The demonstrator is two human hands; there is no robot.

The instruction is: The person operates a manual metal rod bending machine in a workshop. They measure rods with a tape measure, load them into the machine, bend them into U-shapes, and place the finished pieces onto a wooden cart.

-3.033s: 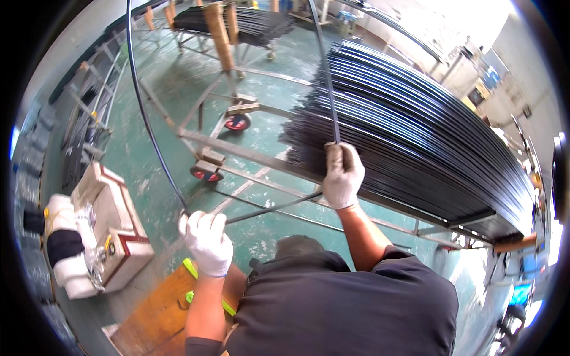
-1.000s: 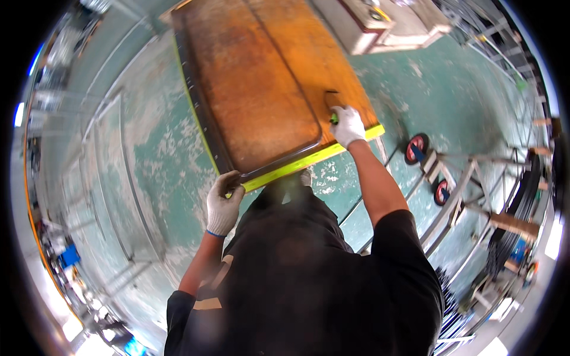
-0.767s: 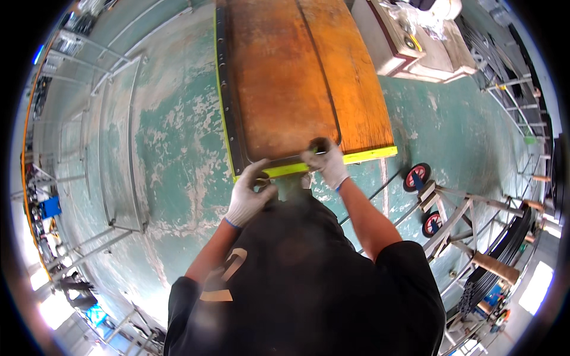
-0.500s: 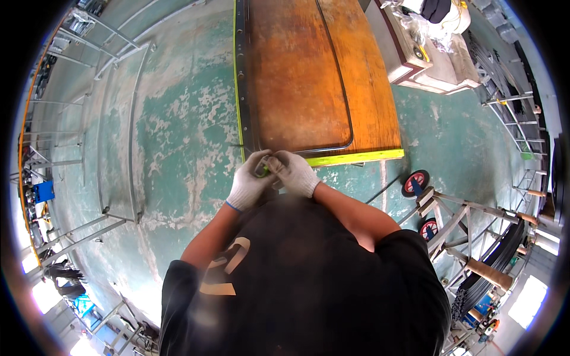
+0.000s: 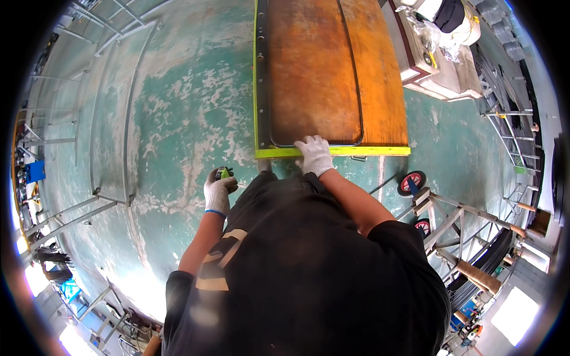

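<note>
My left hand [image 5: 219, 188], in a white glove, is closed round a small green and black tape measure [image 5: 224, 172], held over the floor left of the table. At the table's near edge is my right hand [image 5: 314, 155], also gloved. Its fingers curl over the near bar of a thin black frame [image 5: 360, 113] with rounded corners, which lies flat on the worn orange-brown wooden table [image 5: 386, 113]. Yellow-green strips [image 5: 374, 151] line the table's near and left edges. Along the left edge runs a dark strip [image 5: 263, 89] dotted with round studs or holes.
Right of the table stands a metal rack [image 5: 460, 222] with red-rimmed wheels [image 5: 411, 183]. A pale cabinet [image 5: 409, 50] with plastic-wrapped items is at the far right. Metal frames [image 5: 127, 130] stand on the worn green floor [image 5: 184, 113] at left.
My hands were together at the table's near left corner. The left has drawn back to the left with the tape measure; the right has moved right along the edge onto the black frame.
</note>
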